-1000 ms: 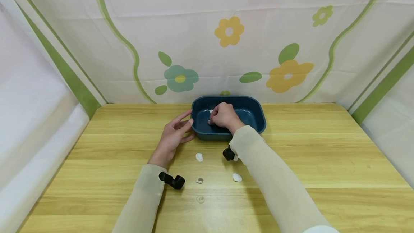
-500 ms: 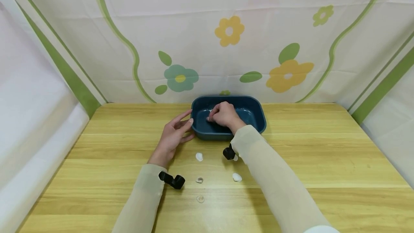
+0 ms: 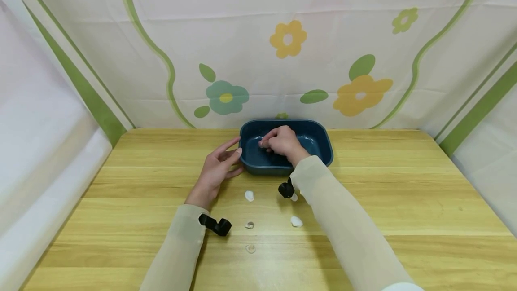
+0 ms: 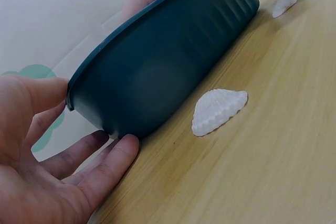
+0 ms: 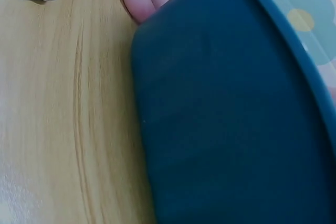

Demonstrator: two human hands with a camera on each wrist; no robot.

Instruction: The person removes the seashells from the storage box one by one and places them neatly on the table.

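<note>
Near the table's back edge stands a dark blue plastic basin (image 3: 266, 170). My left hand (image 3: 214, 170) touches its left end, thumb at the rim and fingers spread fairly straight; in the left wrist view, fingertips (image 4: 125, 150) rest low against the wall. Inside the basin, my right hand (image 3: 284, 142) has curled fingers that seem to pinch a small pale seashell, mostly hidden by the fingertips. In front of the basin a white ribbed seashell (image 4: 218, 109) lies on the wood. The right wrist view shows mainly the basin's outer wall (image 5: 220, 108).
More seashells lie toward me on the wooden table (image 3: 404, 201): a white one (image 3: 296, 222), a small greyish one (image 3: 249, 225) and a pale one (image 3: 250, 249). Another shell (image 3: 294, 197) sits partly behind the right wrist camera (image 3: 286, 190). A flowered curtain (image 3: 258, 57) hangs right behind the basin.
My right hand has shifted very slightly within the basin, and its fingertips have changed their pinch a little. My left hand, the basin and the shells on the table stay in place.
</note>
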